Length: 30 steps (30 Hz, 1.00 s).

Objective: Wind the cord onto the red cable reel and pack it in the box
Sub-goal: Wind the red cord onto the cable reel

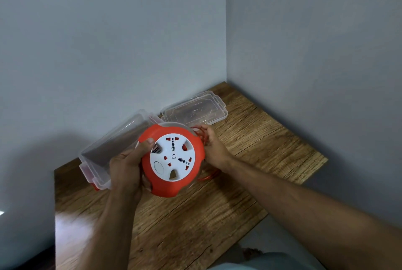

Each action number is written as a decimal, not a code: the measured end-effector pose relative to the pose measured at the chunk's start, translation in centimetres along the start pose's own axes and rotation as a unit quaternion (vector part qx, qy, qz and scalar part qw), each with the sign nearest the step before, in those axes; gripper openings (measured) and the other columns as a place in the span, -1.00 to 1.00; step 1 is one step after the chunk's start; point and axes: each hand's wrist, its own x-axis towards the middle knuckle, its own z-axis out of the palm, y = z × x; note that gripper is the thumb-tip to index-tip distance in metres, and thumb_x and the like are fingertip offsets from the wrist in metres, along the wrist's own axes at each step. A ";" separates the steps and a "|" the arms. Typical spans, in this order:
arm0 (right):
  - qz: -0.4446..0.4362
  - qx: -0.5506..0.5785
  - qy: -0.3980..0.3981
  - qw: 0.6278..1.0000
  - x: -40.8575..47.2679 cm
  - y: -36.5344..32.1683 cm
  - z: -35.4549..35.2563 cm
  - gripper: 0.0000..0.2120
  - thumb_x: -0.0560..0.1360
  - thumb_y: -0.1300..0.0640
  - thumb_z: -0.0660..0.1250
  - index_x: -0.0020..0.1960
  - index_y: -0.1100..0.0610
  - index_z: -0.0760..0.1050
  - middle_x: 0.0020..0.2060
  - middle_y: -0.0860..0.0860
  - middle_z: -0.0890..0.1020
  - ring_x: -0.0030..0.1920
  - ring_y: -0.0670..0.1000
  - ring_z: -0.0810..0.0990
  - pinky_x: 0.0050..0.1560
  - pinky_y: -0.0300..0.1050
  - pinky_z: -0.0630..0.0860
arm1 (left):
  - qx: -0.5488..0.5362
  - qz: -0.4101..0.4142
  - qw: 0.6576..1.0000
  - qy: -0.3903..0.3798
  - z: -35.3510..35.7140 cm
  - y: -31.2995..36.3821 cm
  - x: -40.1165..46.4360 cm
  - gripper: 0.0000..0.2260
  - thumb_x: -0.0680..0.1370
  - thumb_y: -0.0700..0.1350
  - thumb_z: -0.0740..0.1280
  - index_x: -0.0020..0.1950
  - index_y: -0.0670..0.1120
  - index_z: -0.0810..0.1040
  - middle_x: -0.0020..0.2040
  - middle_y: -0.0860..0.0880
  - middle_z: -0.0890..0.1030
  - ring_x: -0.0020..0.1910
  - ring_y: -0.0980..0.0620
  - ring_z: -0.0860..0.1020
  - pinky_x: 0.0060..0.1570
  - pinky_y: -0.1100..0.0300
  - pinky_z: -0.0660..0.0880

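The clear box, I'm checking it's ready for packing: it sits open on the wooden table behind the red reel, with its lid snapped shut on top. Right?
Not quite. In the head view the clear box does sit open on the wooden table behind the red reel, but its lid is off, lying separately on the table beside the box near the wall corner.

Glossy red and white plastic on the reel [173,158], clear smooth plastic for box [113,141] and lid [195,109], grained wood bench [250,139], matt painted walls [108,41].
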 end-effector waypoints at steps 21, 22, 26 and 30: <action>0.016 -0.701 -0.017 0.713 1.2 -7.4 -1.1 -0.67 0.61 0.13 0.17 0.35 0.14 0.42 0.25 0.15 0.50 0.20 0.15 0.55 0.10 0.04 0.52 | -0.016 -0.039 0.996 0.078 -1.1 2.2 1.3 -0.69 0.35 0.02 0.60 -0.01 -0.12 0.73 -0.12 -0.08 0.79 -0.08 -0.19 0.75 -0.13 -0.09 0.71; -0.020 -0.715 -0.006 0.699 0.7 -8.3 -0.3 -0.68 0.61 0.16 0.17 0.34 0.15 0.45 0.24 0.14 0.52 0.20 0.13 0.56 0.07 0.01 0.54 | 0.004 -0.053 0.996 0.070 -1.0 2.0 1.5 -0.62 0.25 0.11 0.61 -0.06 -0.09 0.73 -0.11 -0.09 0.79 -0.05 -0.22 0.75 -0.01 -0.20 0.69; -0.319 -0.603 -0.048 0.730 -1.5 -11.2 1.6 -0.62 0.57 0.00 0.24 0.36 0.05 0.40 0.11 0.06 0.61 -0.12 0.14 0.66 -0.26 -0.03 0.49 | 0.042 -0.074 0.994 0.070 -0.7 1.0 2.0 -0.42 0.04 0.29 0.55 -0.10 -0.04 0.67 -0.12 -0.11 0.77 -0.10 -0.22 0.73 0.06 -0.20 0.66; -0.401 -0.634 -0.176 0.638 -2.8 -10.4 2.0 -0.54 0.58 -0.14 0.20 0.46 -0.09 0.30 0.18 0.03 0.60 -0.13 0.09 0.64 -0.32 -0.14 0.35 | 0.053 -0.074 0.994 0.067 -0.7 0.8 2.3 -0.49 0.14 0.32 0.56 -0.11 0.03 0.60 -0.04 -0.10 0.76 -0.05 -0.20 0.73 0.14 -0.21 0.63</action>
